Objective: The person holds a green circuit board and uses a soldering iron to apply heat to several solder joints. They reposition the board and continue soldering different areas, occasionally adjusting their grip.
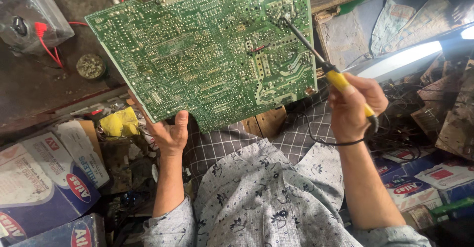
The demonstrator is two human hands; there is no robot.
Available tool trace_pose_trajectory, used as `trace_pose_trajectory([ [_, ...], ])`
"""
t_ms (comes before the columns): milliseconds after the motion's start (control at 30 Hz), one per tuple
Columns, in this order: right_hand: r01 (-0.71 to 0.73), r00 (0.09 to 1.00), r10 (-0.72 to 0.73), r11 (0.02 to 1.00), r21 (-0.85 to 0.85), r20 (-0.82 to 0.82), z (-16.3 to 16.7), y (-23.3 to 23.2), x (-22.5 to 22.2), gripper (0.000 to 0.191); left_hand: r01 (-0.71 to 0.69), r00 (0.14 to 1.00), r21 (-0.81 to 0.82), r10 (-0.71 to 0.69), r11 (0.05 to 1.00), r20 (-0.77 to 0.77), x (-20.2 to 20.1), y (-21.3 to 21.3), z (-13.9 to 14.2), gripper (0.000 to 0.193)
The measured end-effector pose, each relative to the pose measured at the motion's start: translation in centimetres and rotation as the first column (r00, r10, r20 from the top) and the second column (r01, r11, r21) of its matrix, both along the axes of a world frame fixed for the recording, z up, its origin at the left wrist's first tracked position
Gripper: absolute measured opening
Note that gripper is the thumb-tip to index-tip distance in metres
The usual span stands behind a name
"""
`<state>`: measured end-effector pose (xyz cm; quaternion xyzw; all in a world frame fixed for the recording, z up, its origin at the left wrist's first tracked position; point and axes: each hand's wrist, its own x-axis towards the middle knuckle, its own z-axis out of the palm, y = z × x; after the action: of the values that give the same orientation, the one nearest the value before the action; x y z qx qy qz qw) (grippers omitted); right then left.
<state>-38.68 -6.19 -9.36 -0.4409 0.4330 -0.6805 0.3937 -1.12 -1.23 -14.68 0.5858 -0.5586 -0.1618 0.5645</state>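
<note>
The left hand (170, 133) grips the lower edge of a large green circuit board (207, 49), fingers closed on it — the board is tilted up over the cluttered surface (29, 84). The right hand (353, 103), at 3 o'clock from the left, has its fingers wrapped round a yellow-handled soldering iron (340, 81) — its tip touches the board at 1 o'clock

Cardboard boxes (44, 178) at lower left, a yellow rag (120, 123) beside them — lit tube lamp (405, 59) at right.
</note>
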Motion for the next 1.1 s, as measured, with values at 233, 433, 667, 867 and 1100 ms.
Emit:
trace_pose_trajectory([
  [233, 0.0, 0.99, 0.003, 1.0, -0.027, 0.138, 2.0, -1.0, -2.4, 0.02, 0.01, 0.998, -0.01, -0.011, 1.0, -0.065, -0.2, 0.0, 0.2, 0.11],
  [433, -0.093, 0.996, 0.094, 0.995, -0.031, 0.01, 2.0, -1.5, -3.1, 0.02, -0.025, 0.999, 0.004, 0.025, 1.0, -0.033, -0.3, 0.1, 0.1, 0.111],
  [667, -0.087, 0.996, 0.087, 0.996, 0.026, -0.015, 1.8, -1.6, -2.8, 0.023, -0.028, 0.999, 0.016, 0.029, 0.999, -0.045, -0.2, 0.2, 0.0, 0.113],
  [867, -0.116, 0.993, 0.116, 0.993, -0.006, -0.008, 1.5, -1.8, -2.9, 0.022, -0.028, 1.0, -0.01, 0.028, 1.0, 0.013, -0.3, 0.1, -0.1, 0.11],
  [1100, -0.159, 0.987, 0.159, 0.987, 0.0, -0.004, 1.2, -1.9, -3.4, 0.021, 0.004, 0.998, -0.003, -0.005, 1.0, -0.055, -0.2, 0.0, -0.3, 0.111],
])
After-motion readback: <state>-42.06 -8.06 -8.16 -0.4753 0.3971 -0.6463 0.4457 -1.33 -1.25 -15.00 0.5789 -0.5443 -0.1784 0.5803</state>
